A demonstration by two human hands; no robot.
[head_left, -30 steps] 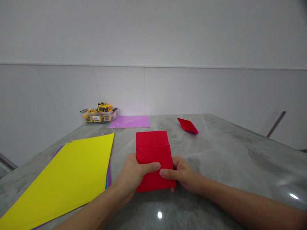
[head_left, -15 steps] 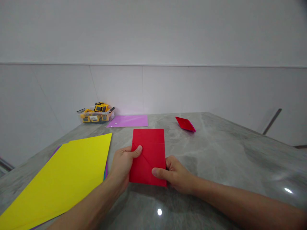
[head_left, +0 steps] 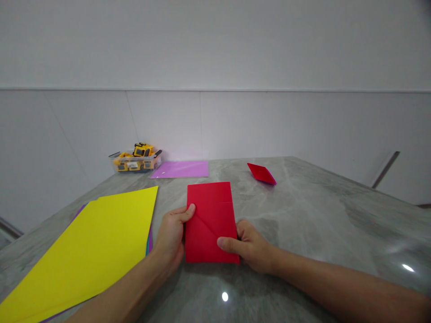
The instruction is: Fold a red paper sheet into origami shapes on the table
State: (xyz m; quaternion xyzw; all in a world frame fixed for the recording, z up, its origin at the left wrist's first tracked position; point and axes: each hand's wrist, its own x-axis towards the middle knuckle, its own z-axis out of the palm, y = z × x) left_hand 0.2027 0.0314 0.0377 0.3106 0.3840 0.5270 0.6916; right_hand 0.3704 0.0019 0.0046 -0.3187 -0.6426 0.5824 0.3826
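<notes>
A folded red paper (head_left: 210,220), upright and rectangular with a slanting crease or flap edge, is held between both hands just above the grey table. My left hand (head_left: 173,231) grips its left edge, thumb on the front face and fingers behind. At the lower right edge, my right hand (head_left: 251,244) pinches it the same way, thumb lying across the front. The fingers behind the paper are mostly hidden. To the left of my left hand lies a stack of large coloured sheets with a yellow sheet (head_left: 97,242) on top.
On the grey marbled table (head_left: 313,215), a folded red and magenta paper piece (head_left: 261,173) lies at the back right. A purple sheet (head_left: 182,169) is near the wall, beside a clear plastic box (head_left: 135,163) of yellow toy vehicles. The white wall (head_left: 235,125) stands behind.
The red paper has shifted slightly right and tilted a little. My left thumb has slid toward its left edge; my right hand has moved slightly right with it.
</notes>
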